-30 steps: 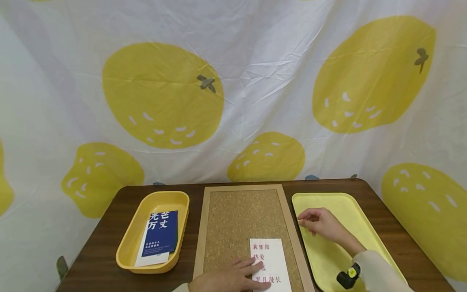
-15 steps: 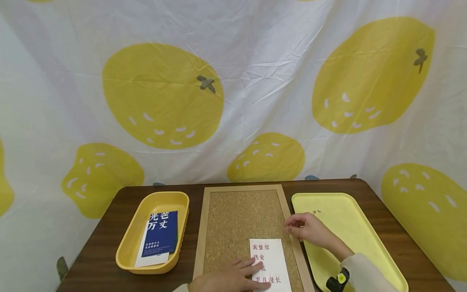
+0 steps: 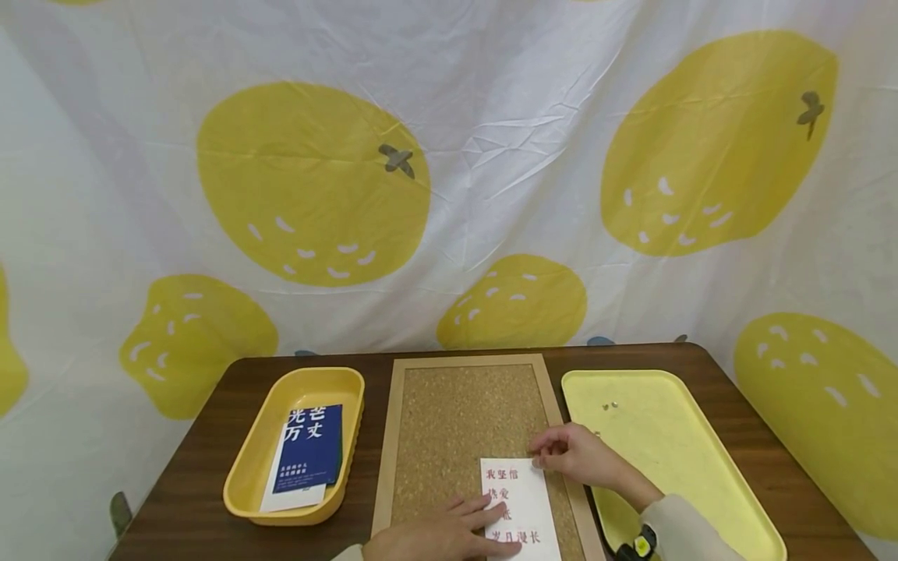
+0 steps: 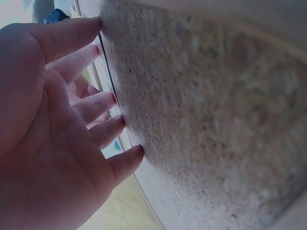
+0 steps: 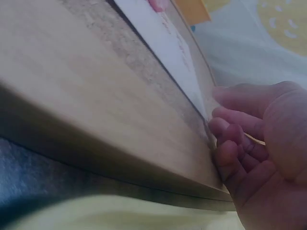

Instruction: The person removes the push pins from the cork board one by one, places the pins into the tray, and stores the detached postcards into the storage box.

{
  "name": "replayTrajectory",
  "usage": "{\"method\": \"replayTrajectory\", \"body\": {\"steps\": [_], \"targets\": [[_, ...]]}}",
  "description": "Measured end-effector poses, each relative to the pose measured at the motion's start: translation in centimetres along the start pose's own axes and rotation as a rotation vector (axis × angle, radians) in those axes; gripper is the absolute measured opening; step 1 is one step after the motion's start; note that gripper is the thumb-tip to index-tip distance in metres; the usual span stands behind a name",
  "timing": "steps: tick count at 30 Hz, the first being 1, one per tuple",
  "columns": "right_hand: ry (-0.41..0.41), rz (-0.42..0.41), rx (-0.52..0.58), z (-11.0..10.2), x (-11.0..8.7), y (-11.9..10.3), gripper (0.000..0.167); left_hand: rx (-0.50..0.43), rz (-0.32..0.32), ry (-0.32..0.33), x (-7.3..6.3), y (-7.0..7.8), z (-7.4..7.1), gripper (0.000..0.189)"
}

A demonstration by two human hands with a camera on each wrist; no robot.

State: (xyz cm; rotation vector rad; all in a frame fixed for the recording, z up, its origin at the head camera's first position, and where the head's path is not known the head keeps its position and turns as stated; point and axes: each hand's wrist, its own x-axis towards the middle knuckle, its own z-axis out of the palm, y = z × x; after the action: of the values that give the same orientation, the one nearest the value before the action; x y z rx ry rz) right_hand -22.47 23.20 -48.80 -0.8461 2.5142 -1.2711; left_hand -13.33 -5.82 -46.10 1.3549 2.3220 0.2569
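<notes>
A white card [image 3: 529, 506] with red Chinese characters lies on the right part of a wood-framed corkboard [image 3: 449, 421]. Spread fingers of my left hand [image 3: 445, 536] press on the card's lower left part; in the left wrist view the hand [image 4: 62, 129] shows its fingertips against the board side. My right hand [image 3: 578, 458] is at the card's top right corner, thumb and forefinger pinched together on a small thumbtack, mostly hidden by the fingertips. In the right wrist view, the right hand [image 5: 259, 139] has its fingertips right at the card's corner, other fingers curled.
Left of the board stands a yellow plastic basket [image 3: 242, 467] holding a dark blue card [image 3: 309, 452] over a white one. On the right, a pale yellow tray [image 3: 673, 444] bears several tiny metallic tacks [image 3: 610, 405]. A lemon-print cloth [image 3: 491, 195] hangs behind the table.
My right hand has moved left from over the tray, across the board's frame, to the card's top right corner, uncovering tacks on the tray. The left hand and card have stayed put.
</notes>
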Motion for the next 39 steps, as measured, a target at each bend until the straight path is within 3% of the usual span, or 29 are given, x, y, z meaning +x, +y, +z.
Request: {"method": "replayTrajectory", "body": {"steps": [7,14,22,29,39], "targets": [[0.014,0.000,-0.035,0.3,0.0,0.1,0.022,-0.026,-0.003,-0.018,0.4,-0.5,0.3,0.056],[0.047,-0.058,-0.060,0.5,-0.3,-0.1,0.016,-0.011,0.015,-0.005,0.4,-0.7,0.3,0.057],[0.073,-0.017,-0.052,0.9,-0.3,-0.1,0.011,-0.015,0.013,0.008,0.9,-1.7,1.4,0.058],[0.054,0.031,-0.019,0.9,-0.4,-0.9,0.010,-0.021,-0.016,-0.006,0.0,0.0,-0.3,0.057],[0.030,0.087,0.009,1.2,0.0,-0.8,0.013,-0.012,-0.013,0.002,0.0,0.2,-0.1,0.056]]}}
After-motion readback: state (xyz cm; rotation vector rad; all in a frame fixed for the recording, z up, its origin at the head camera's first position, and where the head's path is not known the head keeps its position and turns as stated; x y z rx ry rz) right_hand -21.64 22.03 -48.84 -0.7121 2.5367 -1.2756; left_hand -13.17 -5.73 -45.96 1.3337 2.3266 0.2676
